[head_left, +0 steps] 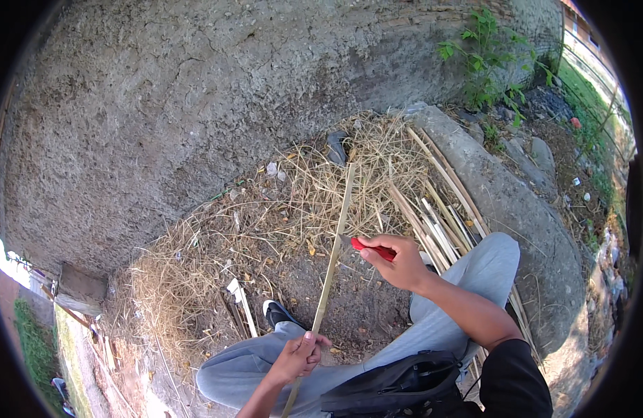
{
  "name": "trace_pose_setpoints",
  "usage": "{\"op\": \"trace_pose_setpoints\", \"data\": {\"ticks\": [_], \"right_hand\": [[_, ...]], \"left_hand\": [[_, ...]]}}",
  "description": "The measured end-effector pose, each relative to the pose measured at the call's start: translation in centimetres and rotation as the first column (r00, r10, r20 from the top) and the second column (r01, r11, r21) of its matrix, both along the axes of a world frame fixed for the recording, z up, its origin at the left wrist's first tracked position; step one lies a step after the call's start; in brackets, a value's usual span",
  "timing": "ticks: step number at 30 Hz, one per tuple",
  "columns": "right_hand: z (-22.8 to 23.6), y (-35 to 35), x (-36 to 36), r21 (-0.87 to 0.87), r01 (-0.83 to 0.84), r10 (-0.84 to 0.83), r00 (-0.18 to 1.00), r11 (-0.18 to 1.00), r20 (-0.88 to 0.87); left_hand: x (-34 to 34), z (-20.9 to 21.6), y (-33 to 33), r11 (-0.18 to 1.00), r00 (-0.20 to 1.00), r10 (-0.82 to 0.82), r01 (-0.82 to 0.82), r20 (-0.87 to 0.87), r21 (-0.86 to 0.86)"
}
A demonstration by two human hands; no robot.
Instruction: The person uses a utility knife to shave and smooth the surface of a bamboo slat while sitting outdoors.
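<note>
A long, pale wooden strip point(335, 258), which looks like split bamboo, slants up from my lap toward the straw. My left hand point(298, 358) is closed around its lower part, above my left thigh. In my right hand point(399, 265) is a red-handled knife point(374, 249), fingers wrapped around the handle. Its short grey blade point(345, 240) points left and meets the strip's right edge near mid-length; whether it cuts in is too small to tell. The strip's lower end runs past my left hand toward the bottom edge of the picture.
Several cut strips point(440, 233) lie beside my right knee, along a large stone slab point(516, 209). Dry straw point(165, 289) covers much of the ground. A rough wall point(217, 90) rises ahead, with a green plant point(485, 63) at its right. A black bag point(398, 383) rests on my lap.
</note>
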State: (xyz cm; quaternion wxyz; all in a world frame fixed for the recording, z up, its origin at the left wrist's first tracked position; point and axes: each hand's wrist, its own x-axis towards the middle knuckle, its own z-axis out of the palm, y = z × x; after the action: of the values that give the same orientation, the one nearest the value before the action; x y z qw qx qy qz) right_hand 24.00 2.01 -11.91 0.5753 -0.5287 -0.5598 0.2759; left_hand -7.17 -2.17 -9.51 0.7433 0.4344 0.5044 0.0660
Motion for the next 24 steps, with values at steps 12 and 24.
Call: {"op": "trace_pose_setpoints", "data": {"ticks": [12, 24], "right_hand": [[-0.9, -0.5, -1.3, 0.171, -0.128, 0.079, 0.96, 0.977, 0.267], [-1.5, -0.4, -1.9, 0.152, -0.138, 0.075, 0.93, 0.979, 0.359]], "left_hand": [[5.9, 1.6, 4.4, 0.984, 0.982, 0.126, -0.142, 0.143, 0.107], [6.5, -0.7, 4.2, 0.97, 0.949, 0.237, -0.242, 0.207, -0.001]]}}
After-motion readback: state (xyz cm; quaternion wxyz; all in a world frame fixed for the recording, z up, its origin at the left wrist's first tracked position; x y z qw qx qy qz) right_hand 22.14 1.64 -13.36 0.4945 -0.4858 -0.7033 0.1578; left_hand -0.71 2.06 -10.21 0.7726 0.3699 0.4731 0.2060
